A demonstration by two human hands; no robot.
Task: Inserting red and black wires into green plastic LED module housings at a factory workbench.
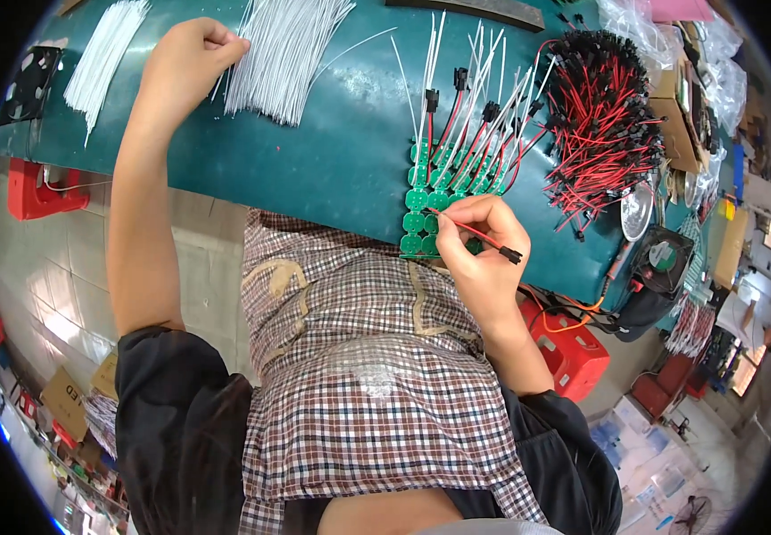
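Note:
My left hand (196, 55) is closed in a pinch on a white wire at the left edge of a thick bundle of white wires (289, 62). Between the thumb and fingers of my right hand (485, 245) is a red-and-black connector lead (483, 234). Its black plug points down to the right, and its other end is at the green circuit boards (416, 198). These small boards sit joined in a panel at the table's front edge, partly hidden by my right hand. Several white wires and connector leads with black plugs stand up from the panel's far rows.
A large heap of red-and-black leads (595, 125) lies right of the panel. More white wires (107, 58) are at the far left of the green table (341, 169). A soldering iron (617, 263) and a black fan (662, 259) are at the right edge. Red stools (564, 352) stand below.

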